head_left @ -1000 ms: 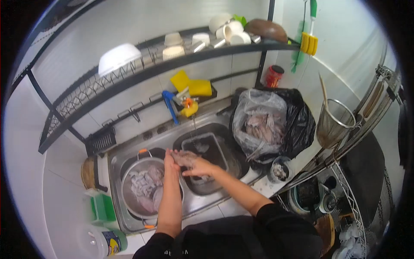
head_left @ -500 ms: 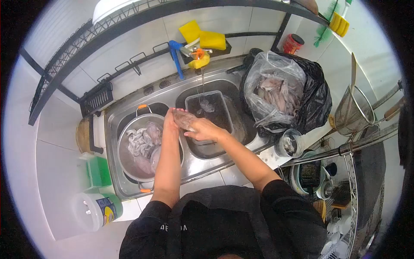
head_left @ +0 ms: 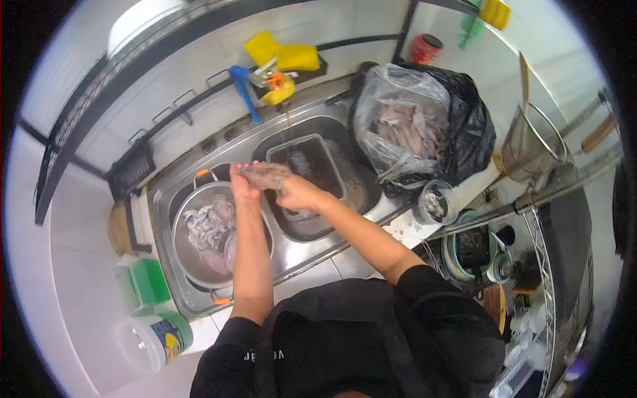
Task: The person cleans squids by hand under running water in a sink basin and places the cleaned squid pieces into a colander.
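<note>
A brownish, slick squid (head_left: 267, 176) is held between my two hands over the divider of a double sink. My left hand (head_left: 245, 186) cups its left end, with the fingertips showing at its upper edge. At the other end, the fingers of my right hand (head_left: 302, 196) close round it. Below and beside the right hand, a clear rectangular tub (head_left: 340, 169) with dark water sits in the right basin, under the running tap (head_left: 279, 91). The left basin contains a metal pot (head_left: 180, 249) with orange handle grips, holding pale, purplish squid (head_left: 215, 222).
Right of the sink, a plastic-lined black bag (head_left: 474, 119) holds many squid. A clear cup (head_left: 434, 202) with whitish scraps stands in front of it. A strainer (head_left: 534, 146) hangs at right. Green container (head_left: 149, 282) and lidded tub (head_left: 156, 338) stand at left; a rack (head_left: 312, 46) spans the wall.
The whole view has shifted, so the sink and bag appear further left. Both hands still hold the squid, which now lies more level between them.
</note>
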Demonstrator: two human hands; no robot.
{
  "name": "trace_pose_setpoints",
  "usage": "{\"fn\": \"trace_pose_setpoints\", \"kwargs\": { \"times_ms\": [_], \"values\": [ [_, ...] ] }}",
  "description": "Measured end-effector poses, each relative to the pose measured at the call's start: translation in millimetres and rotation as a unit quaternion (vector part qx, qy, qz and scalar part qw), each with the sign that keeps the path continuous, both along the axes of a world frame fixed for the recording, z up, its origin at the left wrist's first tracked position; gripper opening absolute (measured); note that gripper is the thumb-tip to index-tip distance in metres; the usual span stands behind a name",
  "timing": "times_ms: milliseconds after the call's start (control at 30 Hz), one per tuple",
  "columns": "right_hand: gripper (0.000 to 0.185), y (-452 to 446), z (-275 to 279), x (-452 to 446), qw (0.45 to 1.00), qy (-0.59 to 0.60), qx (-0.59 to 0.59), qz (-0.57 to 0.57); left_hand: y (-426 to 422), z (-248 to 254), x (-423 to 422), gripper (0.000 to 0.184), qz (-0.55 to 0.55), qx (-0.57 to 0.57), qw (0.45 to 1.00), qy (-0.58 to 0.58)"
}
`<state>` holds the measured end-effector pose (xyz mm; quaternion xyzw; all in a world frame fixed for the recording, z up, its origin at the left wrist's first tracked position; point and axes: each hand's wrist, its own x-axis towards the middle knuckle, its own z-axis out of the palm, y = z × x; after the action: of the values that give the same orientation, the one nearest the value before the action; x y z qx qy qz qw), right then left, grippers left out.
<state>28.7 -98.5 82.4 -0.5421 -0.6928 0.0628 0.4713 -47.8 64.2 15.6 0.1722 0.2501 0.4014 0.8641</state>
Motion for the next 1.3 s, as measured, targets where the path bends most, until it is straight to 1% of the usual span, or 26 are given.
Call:
{"fn": "trace_pose_setpoints", "kwargs": {
  "times_ms": [67,133,200,233,300,367,400,433,467,500,567,633,667,767,833,867,933,967,1000,1033,1100,1133,1200,1233,1267,1300],
  "values": [
    [0.076,9.5,-21.0,0.6,0.997,0.032,-0.062,0.039,2.9,-3.9,-0.2,0.028,-0.037,0.008,0.999,0.000],
    [0.079,8.1,-19.0,-2.6,0.998,0.029,-0.044,0.033,4.0,-9.8,-0.8,0.028,-0.074,0.009,0.997,0.002],
    [0.079,4.1,-17.1,-6.1,0.996,0.054,-0.069,0.020,9.2,-11.7,-1.9,0.029,-0.047,-0.004,0.998,0.051],
    [0.080,2.5,-14.8,-6.6,0.993,0.074,-0.089,0.027,15.9,-17.5,0.2,0.029,-0.055,-0.006,0.997,0.053],
    [0.081,-1.1,-10.1,-4.2,0.991,0.081,-0.109,0.024,21.7,-29.4,0.0,0.028,-0.010,-0.048,0.997,0.055],
    [0.081,-4.2,-5.5,-6.3,0.988,0.085,-0.130,0.030,24.2,-38.5,3.3,0.027,-0.012,-0.042,0.996,0.073],
    [0.077,-5.6,-3.4,-7.2,0.992,0.034,-0.124,0.003,25.6,-39.7,4.5,0.027,-0.014,-0.033,0.995,0.090],
    [0.072,-6.4,-3.9,-7.6,0.993,-0.018,-0.118,-0.023,17.9,-25.3,3.6,0.027,-0.011,-0.035,0.995,0.089],
    [0.072,-5.6,-5.5,-9.5,0.992,-0.019,-0.120,-0.022,10.5,-10.2,2.2,0.026,-0.041,-0.031,0.994,0.097],
    [0.071,-3.6,-5.5,-11.4,0.992,-0.022,-0.110,-0.049,6.1,-0.6,3.2,0.025,-0.072,-0.027,0.992,0.105],
    [0.070,-2.7,-6.2,-13.0,0.992,-0.024,-0.101,-0.076,20.4,-13.4,6.6,0.025,-0.079,-0.027,0.992,0.099],
    [0.068,-4.8,8.5,-15.0,0.981,-0.037,-0.161,-0.099,23.0,-15.0,6.6,0.025,-0.088,-0.025,0.991,0.094],
    [0.068,-4.0,5.3,-13.9,0.981,-0.036,-0.161,-0.100,24.3,-15.9,4.3,0.025,-0.096,-0.028,0.988,0.117],
    [0.067,2.2,-8.1,-9.7,0.987,-0.070,-0.130,-0.063,19.7,-6.1,-0.4,0.027,-0.123,-0.045,0.981,0.144],
    [0.065,4.5,-11.5,-5.3,0.966,-0.015,-0.258,-0.027,21.0,-13.3,-3.0,0.028,-0.139,-0.062,0.978,0.142],
    [0.065,6.0,-16.1,-2.6,0.966,-0.024,-0.255,-0.025,24.8,-24.3,-2.5,0.029,-0.143,-0.081,0.978,0.131],
    [0.061,9.0,-29.9,0.8,0.983,-0.040,-0.176,0.020,34.9,-44.7,0.0,0.031,-0.142,-0.093,0.979,0.109],
    [0.058,1.5,-12.4,1.7,0.976,-0.002,-0.210,0.052,38.3,-53.6,0.9,0.032,-0.143,-0.099,0.978,0.116],
    [0.058,9.0,-29.0,1.6,0.977,-0.013,-0.205,0.053,40.8,-59.4,1.6,0.033,-0.145,-0.105,0.976,0.124],
    [0.052,21.0,-65.6,6.6,0.975,0.006,-0.218,0.053,42.4,-62.5,2.7,0.033,-0.143,-0.099,0.978,0.115],
    [0.030,1.0,-12.5,11.0,0.939,0.039,-0.337,0.053,41.6,-65.6,3.5,0.031,-0.129,-0.091,0.977,0.143],
    [0.030,-6.7,-1.6,12.3,0.940,0.032,-0.335,0.050,41.0,-63.2,2.6,0.031,-0.130,-0.087,0.978,0.136],
    [0.021,-14.7,7.8,7.6,0.966,0.068,-0.233,0.087,45.4,-62.9,1.2,0.027,-0.156,-0.120,0.978,0.069],
    [0.023,-14.3,9.6,8.1,0.959,0.048,-0.270,0.072,49.5,-67.3,2.6,0.023,-0.152,-0.116,0.978,0.085],
    [0.023,-12.2,7.6,10.3,0.959,0.043,-0.271,0.075,52.8,-72.3,5.6,0.023,-0.149,-0.116,0.979,0.080],
    [0.027,-9.3,1.4,11.7,0.971,-0.029,-0.235,0.027,57.3,-82.4,7.3,0.023,-0.135,-0.104,0.983,0.071]
  ]
}}
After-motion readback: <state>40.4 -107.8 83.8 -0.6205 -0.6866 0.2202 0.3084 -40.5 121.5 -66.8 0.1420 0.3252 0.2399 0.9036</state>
